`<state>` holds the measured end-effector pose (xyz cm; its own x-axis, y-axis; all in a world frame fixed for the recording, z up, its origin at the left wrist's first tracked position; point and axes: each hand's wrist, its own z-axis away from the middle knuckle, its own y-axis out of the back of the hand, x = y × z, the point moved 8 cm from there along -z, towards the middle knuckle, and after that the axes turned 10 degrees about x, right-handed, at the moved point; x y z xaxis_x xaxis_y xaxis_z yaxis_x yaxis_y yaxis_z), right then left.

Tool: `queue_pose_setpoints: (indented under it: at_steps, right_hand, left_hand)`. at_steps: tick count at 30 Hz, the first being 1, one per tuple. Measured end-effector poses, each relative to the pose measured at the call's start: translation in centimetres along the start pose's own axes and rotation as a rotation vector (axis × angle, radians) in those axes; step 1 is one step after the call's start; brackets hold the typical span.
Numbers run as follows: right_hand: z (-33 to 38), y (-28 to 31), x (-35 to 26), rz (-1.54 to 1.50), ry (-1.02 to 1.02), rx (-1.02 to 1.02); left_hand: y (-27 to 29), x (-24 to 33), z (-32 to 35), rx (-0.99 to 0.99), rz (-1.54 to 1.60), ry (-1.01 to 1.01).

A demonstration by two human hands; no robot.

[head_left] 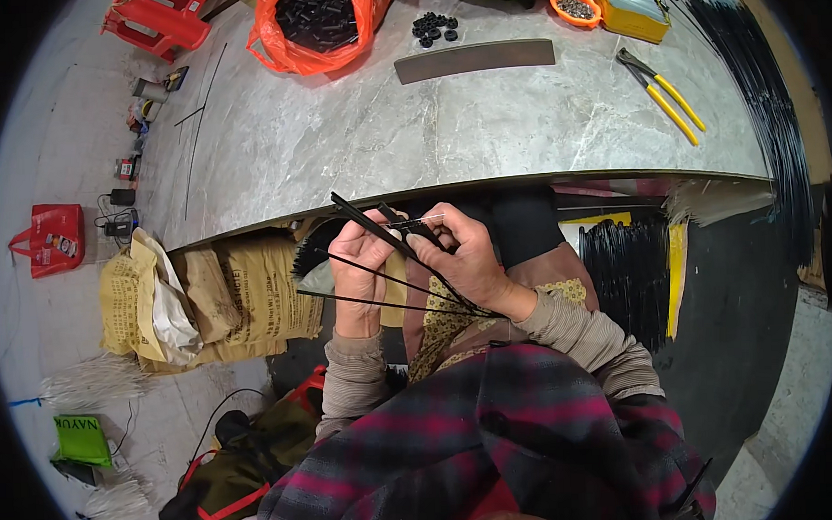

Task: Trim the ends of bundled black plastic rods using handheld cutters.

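Over my lap, in front of the table edge, both hands work on a set of thin black rods [369, 227]. Some rods lie close together in a slanting bundle, while others fan out to the left and run together near my right wrist. My left hand [359, 267] is closed around the rods, its thumb near the bundle. Thumb and fingers of my right hand [471, 258] pinch at the upper part of the bundle. Between the fingertips shows a fine shiny strand [417, 223], perhaps wire. My fingers partly hide where it meets the rods.
On the grey table [339, 143] are a red bag [266, 45] of black tubular parts, small black rings [435, 26], a curved dark strip [475, 61], yellow-handled pliers [667, 100] and an orange dish [576, 9]. Long black rods [773, 110] hang over the right edge. Brown sacks [253, 302] stand left.
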<state>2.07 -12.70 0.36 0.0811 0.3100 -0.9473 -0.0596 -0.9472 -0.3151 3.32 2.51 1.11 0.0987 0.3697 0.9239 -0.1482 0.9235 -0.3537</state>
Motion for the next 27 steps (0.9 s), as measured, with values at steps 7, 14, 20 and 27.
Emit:
queue_pose_setpoints:
  at_steps: [7,14,20,27]
  right_hand:
    - [0.4,-0.7,-0.4,0.017,0.017,0.010]
    - [0.4,-0.9,-0.6,0.165,0.146,0.039]
    - [0.3,-1.2,-1.4,0.201,0.227,0.009]
    - [0.0,-1.4,0.4,0.072,0.046,-0.062]
  left_hand:
    - [0.4,0.3,0.3,-0.030,0.098,0.030]
    - [1.0,-0.1,0.1,-0.066,0.135,0.027]
    - [1.3,-0.5,0.0,-0.058,0.142,0.062]
    - [1.1,-0.4,-0.1,-0.107,0.214,0.057]
